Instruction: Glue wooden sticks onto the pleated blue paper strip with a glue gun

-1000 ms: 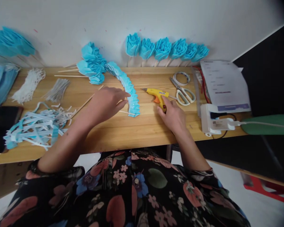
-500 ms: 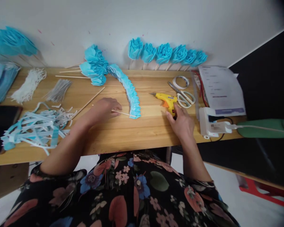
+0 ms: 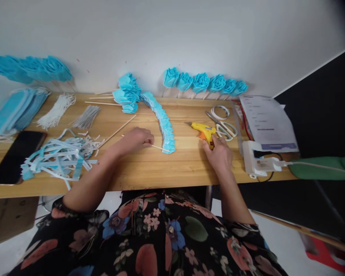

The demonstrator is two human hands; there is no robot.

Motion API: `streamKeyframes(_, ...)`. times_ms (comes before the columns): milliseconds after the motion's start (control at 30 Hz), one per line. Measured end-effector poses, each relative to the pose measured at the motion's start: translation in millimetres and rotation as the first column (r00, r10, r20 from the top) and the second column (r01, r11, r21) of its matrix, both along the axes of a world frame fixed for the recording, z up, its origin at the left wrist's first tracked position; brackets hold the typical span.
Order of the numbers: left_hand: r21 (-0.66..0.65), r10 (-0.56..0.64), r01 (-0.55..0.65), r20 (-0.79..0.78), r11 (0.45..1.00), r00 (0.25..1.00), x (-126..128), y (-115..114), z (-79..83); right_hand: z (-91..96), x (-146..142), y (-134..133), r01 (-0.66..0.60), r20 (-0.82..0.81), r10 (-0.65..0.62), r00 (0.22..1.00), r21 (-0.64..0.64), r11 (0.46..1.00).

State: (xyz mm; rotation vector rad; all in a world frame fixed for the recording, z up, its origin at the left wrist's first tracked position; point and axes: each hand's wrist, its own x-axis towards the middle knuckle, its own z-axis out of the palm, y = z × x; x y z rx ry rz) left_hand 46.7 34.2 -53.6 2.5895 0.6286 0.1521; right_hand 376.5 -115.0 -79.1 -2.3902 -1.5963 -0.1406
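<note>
My left hand (image 3: 137,141) is closed around a thin wooden stick (image 3: 158,147), whose tip lies on the near end of a pleated blue strip (image 3: 165,125). The strip curves back across the table to a bunch of blue fabric flowers (image 3: 127,94) on sticks. To the right, my right hand (image 3: 220,154) has its thumb and fingers on the handle of a yellow glue gun (image 3: 204,129), which lies with its nozzle pointing left. Scissors (image 3: 225,129) and a roll of white tape (image 3: 220,112) are just beyond the gun.
Blue flowers (image 3: 200,82) lean in a row against the wall, with more flowers (image 3: 31,69) at the left. Face masks (image 3: 20,109), white cords (image 3: 57,111), grey wires (image 3: 87,117), scraps (image 3: 57,155) and a phone (image 3: 18,157) lie left. A white power adapter (image 3: 251,159) and papers (image 3: 267,119) sit right.
The view has shifted to show more of the table's left side. The left hand keeps the stick on the strip's end; the right hand stays at the glue gun's handle.
</note>
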Motion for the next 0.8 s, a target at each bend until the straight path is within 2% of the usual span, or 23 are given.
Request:
streamKeyframes(233, -0.087, -0.127, 0.128, 0.025, 0.988, 0.992, -4.6, 1.4, 5.9, -4.5, -2.8, -1.3, 0.0, -0.023, 0.001, 1.0, 0.039, 0.999)
streamKeyframes(400, -0.14, -0.171, 0.183, 0.089, 0.973, 0.981, -8.8, 4.8, 4.7, -7.6, 1.3, 1.2, 0.021, -0.07, -0.017, 0.997, 0.059, 0.998)
streamKeyframes(633, -0.143, -0.156, 0.169, 0.095, 0.975, 0.983, -8.8, 8.8, -2.3, -12.7, 1.7, 0.8, 0.039, -0.096, -0.029, 0.995, 0.099, 0.994)
streamKeyframes(800, -0.024, -0.038, 0.041, 0.12, 0.999, 0.992, -9.8, 12.5, -10.3, -4.6, 2.8, 4.3, 0.056, -0.145, -0.048, 0.988, 0.053, 0.997)
